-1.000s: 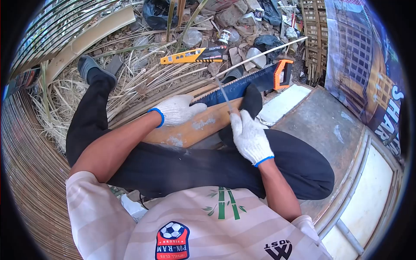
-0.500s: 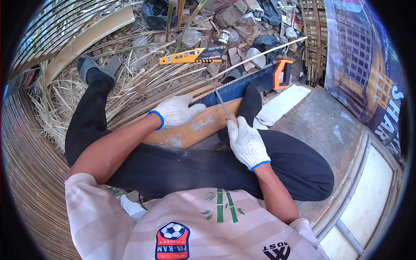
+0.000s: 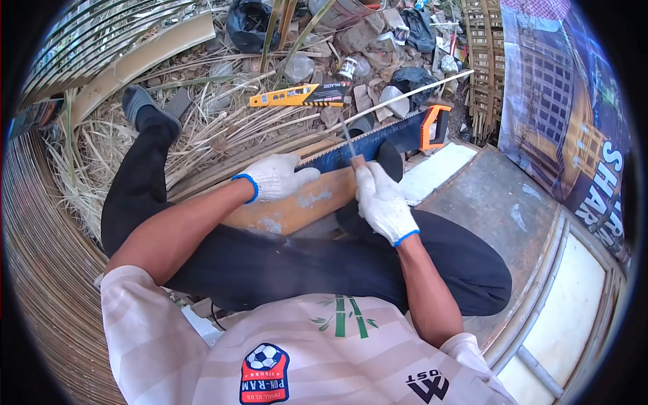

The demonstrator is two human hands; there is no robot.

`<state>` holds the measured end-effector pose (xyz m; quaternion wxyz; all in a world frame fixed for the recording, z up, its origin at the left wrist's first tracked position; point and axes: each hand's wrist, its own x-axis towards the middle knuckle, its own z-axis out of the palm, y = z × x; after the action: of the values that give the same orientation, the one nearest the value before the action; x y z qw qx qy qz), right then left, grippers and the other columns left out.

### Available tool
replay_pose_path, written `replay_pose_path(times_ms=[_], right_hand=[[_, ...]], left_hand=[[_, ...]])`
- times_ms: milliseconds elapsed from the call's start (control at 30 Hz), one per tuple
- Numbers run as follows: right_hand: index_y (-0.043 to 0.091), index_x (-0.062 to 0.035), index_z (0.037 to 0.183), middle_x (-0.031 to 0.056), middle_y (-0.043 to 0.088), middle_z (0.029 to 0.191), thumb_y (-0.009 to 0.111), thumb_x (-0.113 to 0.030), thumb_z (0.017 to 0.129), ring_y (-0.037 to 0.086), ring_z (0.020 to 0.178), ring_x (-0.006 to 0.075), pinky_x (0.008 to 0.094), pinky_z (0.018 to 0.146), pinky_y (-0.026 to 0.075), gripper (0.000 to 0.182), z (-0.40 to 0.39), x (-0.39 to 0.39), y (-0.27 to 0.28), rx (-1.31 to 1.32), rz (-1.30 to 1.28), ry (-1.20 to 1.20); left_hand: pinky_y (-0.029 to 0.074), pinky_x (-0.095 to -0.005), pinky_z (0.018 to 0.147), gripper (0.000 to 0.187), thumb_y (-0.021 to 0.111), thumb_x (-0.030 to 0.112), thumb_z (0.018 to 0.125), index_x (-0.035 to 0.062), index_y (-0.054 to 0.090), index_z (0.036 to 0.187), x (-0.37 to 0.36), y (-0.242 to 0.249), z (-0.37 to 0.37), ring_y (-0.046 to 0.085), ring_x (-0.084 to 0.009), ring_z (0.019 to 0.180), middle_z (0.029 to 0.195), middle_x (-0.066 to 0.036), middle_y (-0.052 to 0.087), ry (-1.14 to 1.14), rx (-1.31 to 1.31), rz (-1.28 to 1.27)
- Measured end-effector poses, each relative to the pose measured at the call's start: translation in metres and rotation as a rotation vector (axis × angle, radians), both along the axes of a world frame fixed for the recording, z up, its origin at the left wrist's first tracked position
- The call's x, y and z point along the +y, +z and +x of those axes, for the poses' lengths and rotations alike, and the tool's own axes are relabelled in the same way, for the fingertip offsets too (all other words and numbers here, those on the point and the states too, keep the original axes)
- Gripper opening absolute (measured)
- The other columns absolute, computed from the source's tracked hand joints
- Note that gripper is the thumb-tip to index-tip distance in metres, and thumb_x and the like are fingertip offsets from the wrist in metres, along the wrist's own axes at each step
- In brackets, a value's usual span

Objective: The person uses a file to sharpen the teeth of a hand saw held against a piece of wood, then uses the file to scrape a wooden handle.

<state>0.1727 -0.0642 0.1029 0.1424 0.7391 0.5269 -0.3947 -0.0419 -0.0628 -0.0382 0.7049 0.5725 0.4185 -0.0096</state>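
My left hand (image 3: 273, 178), in a white knit glove with a blue cuff, grips the narrow end of a hand saw (image 3: 405, 133). The saw's dark blue blade lies teeth up along a wooden board (image 3: 283, 208), its orange handle off to the right. My right hand (image 3: 383, 202), gloved the same way, is closed around the wooden grip of a thin metal file (image 3: 347, 137). That file points away from me and crosses the toothed edge near mid-blade. My dark-covered foot (image 3: 389, 162) rests against the saw's near side.
Beyond the saw lies a yellow and black saw sleeve (image 3: 297, 95) on straw and split sticks. Rubble and black plastic bags (image 3: 251, 25) fill the back. A metal-topped panel (image 3: 486, 196) is on my right, with a printed banner (image 3: 560, 101) behind it. Bamboo strips (image 3: 54, 270) line the left.
My right hand has shifted slightly forward and left, pushing the file farther across the saw's teeth. The left hand stays on the blade end. The view has moved a little.
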Motion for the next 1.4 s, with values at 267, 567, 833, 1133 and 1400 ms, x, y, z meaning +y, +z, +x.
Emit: replay_pose_path(times_ms=[267, 567, 833, 1133, 1400], right_hand=[[0.051, -0.0008, 0.136, 0.0393, 0.069, 0.109, 0.056, -0.042, 0.108, 0.065, 0.107, 0.0604, 0.061, 0.09, 0.052, 0.05, 0.005, -0.028, 0.024, -0.045, -0.019, 0.071], [0.055, -0.0018, 0.126, 0.0389, 0.068, 0.108, 0.051, -0.043, 0.109, 0.063, 0.108, 0.0599, 0.0612, 0.091, 0.05, 0.045, 0.008, -0.029, 0.024, -0.038, -0.131, 0.016], [0.055, -0.0019, 0.125, 0.0381, 0.067, 0.109, 0.05, -0.044, 0.11, 0.063, 0.109, 0.0592, 0.0611, 0.091, 0.05, 0.045, 0.003, -0.025, 0.025, -0.116, -0.148, 0.128], [0.056, 0.0003, 0.125, 0.0405, 0.067, 0.109, 0.04, -0.043, 0.114, 0.063, 0.109, 0.0595, 0.0636, 0.092, 0.05, 0.047, 0.0, -0.027, 0.02, -0.112, -0.175, 0.209], [0.055, 0.0039, 0.121, 0.0427, 0.067, 0.105, 0.043, -0.044, 0.113, 0.063, 0.107, 0.0614, 0.0656, 0.092, 0.049, 0.05, 0.0, -0.024, 0.005, -0.088, -0.132, 0.097]], left_hand=[[0.051, -0.049, 0.1, 0.074, 0.052, 0.064, 0.104, -0.0041, 0.069, 0.128, 0.002, -0.003, 0.003, 0.068, -0.0452, 0.117, 0.123, -0.032, 0.072, -0.026, 0.042, 0.02], [0.052, -0.0499, 0.1, 0.08, 0.049, 0.068, 0.103, -0.0056, 0.069, 0.128, -0.001, -0.01, 0.003, 0.069, -0.046, 0.115, 0.123, -0.034, 0.071, -0.029, 0.03, 0.038], [0.053, -0.05, 0.1, 0.08, 0.05, 0.067, 0.103, -0.0075, 0.068, 0.128, -0.001, -0.01, 0.003, 0.07, -0.0459, 0.115, 0.123, -0.035, 0.071, -0.029, 0.03, 0.037], [0.051, -0.0497, 0.1, 0.073, 0.053, 0.063, 0.105, -0.0046, 0.067, 0.13, 0.003, 0.002, 0.001, 0.069, -0.0465, 0.116, 0.123, -0.032, 0.071, -0.038, 0.057, -0.026], [0.053, -0.0522, 0.095, 0.073, 0.054, 0.064, 0.103, -0.0055, 0.071, 0.119, -0.002, 0.002, 0.001, 0.071, -0.0486, 0.108, 0.112, -0.034, 0.073, 0.045, 0.064, 0.021]])
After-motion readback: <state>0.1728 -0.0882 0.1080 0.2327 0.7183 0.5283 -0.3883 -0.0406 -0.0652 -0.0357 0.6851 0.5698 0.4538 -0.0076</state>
